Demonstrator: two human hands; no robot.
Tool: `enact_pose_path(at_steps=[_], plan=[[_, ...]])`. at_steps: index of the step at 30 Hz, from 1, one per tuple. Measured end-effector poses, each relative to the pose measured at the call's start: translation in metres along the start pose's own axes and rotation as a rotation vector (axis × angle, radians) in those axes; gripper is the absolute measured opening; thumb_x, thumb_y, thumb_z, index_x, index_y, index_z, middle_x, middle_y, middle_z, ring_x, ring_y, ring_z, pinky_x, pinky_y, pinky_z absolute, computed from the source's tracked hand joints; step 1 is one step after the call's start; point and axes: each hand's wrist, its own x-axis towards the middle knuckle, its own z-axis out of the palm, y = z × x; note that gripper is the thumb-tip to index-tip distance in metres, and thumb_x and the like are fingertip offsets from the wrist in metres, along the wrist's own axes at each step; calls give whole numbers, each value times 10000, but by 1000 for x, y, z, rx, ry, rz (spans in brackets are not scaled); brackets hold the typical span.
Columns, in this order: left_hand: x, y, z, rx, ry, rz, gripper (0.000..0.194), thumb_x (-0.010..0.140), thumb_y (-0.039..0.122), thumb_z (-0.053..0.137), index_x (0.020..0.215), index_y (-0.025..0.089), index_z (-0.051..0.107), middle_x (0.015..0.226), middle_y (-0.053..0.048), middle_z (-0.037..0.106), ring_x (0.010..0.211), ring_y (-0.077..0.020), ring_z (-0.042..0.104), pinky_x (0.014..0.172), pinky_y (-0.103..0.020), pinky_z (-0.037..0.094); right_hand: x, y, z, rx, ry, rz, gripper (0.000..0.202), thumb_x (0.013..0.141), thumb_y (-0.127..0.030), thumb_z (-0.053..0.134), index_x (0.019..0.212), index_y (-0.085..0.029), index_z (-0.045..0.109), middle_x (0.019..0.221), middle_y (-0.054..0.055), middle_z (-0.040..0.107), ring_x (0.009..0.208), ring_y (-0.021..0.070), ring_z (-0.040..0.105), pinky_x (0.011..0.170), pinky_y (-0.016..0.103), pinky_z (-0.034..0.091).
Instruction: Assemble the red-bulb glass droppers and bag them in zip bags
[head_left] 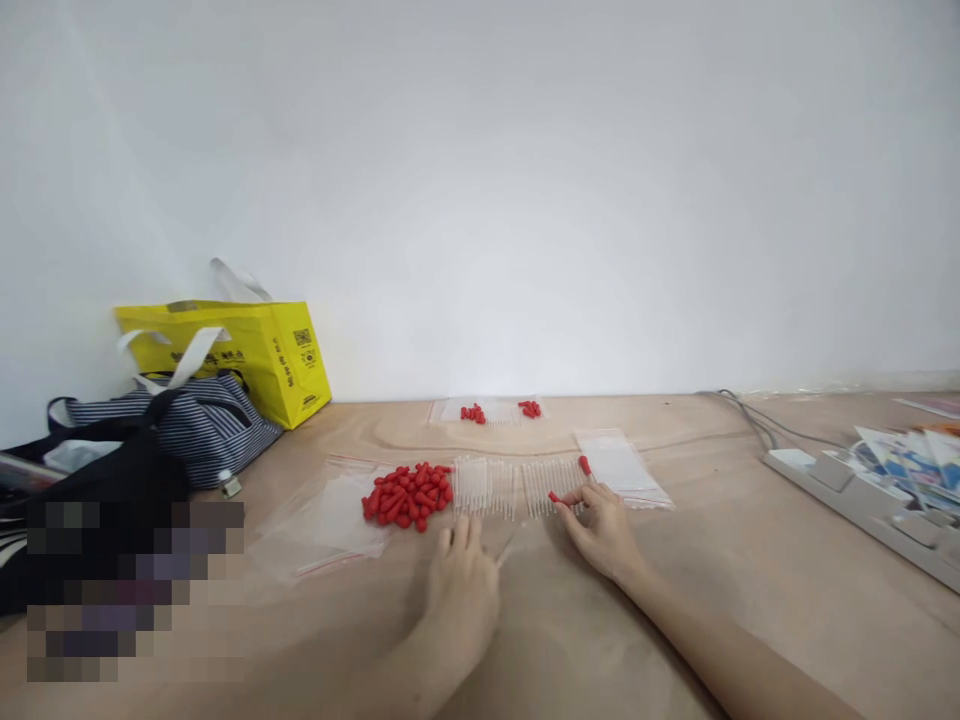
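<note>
My right hand pinches a red rubber bulb between thumb and fingertips, beside a row of thin glass dropper tubes. Another red bulb lies just beyond those fingers. My left hand is slightly blurred, its fingers bent toward a second group of clear tubes. From its thumb side pokes a slim glass dropper tube, which the hand appears to grip; the hold itself is hidden. Left of the tubes a heap of red rubber bulbs rests partly on clear plastic bags.
Farther back lies a clear bag with two small clusters of red bulbs. More flat bags are at the right. A power strip and cable stand far right. A yellow bag and a striped bag occupy the left.
</note>
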Motion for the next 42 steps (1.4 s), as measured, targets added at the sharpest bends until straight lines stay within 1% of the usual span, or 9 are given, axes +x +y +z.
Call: enact_pose_path(at_steps=[4,7,11,14,18,23,31,38,42], plan=[[-21,-46,-4,-142,33,79,110,636,124,499,629,146,606,873,-102,547,866,-251,458,730,-385,343,-7,-12,-4,143,-140,-154,120,801,-266,468,751,-194,550,713,27,583,707,168,528,674,309,383],[-20,-63,1,-322,96,122,56,679,185,513,697,168,564,863,-58,535,839,-211,472,734,-355,356,-12,-21,-4,176,-258,-212,100,802,-254,477,795,-199,560,740,28,584,716,165,525,676,311,386],[-10,-57,18,-508,101,113,159,699,287,570,808,176,543,855,-41,547,817,-203,495,712,-328,380,-15,-29,-1,167,-339,-225,113,802,-244,497,859,-209,588,770,29,590,736,161,514,693,312,375],[-5,-48,33,-554,120,61,65,721,227,549,713,165,533,781,-30,556,762,-188,508,679,-304,382,-16,-34,2,143,-388,-244,170,814,-220,484,943,-236,594,824,35,591,786,171,501,716,322,361],[-3,-46,47,-539,211,37,114,781,215,483,683,166,513,724,-19,566,710,-181,505,649,-303,359,-16,-42,9,128,-380,-209,166,820,-223,476,910,-240,614,817,36,581,799,173,496,723,325,348],[-5,-46,46,-516,251,61,138,821,250,454,719,176,511,689,5,579,669,-165,505,659,-308,331,-13,-53,17,145,-390,-194,131,816,-237,490,846,-238,618,783,16,581,793,162,506,739,324,339],[-4,-49,39,-506,337,68,137,808,272,507,703,191,545,656,25,605,645,-153,515,677,-306,312,-14,-52,11,274,-376,-152,136,820,-242,478,840,-222,611,798,33,574,798,169,505,742,330,355],[-3,-50,40,-498,454,195,89,803,228,532,810,240,619,673,40,636,660,-141,525,714,-318,291,-14,-51,12,290,-375,-152,136,822,-244,477,867,-223,604,805,32,577,797,166,501,745,332,347],[-3,-49,39,-473,523,217,137,818,214,496,768,221,623,658,28,627,650,-136,521,714,-315,297,-14,-53,10,249,-383,-163,120,818,-238,485,852,-220,598,797,23,584,794,163,498,749,333,333]])
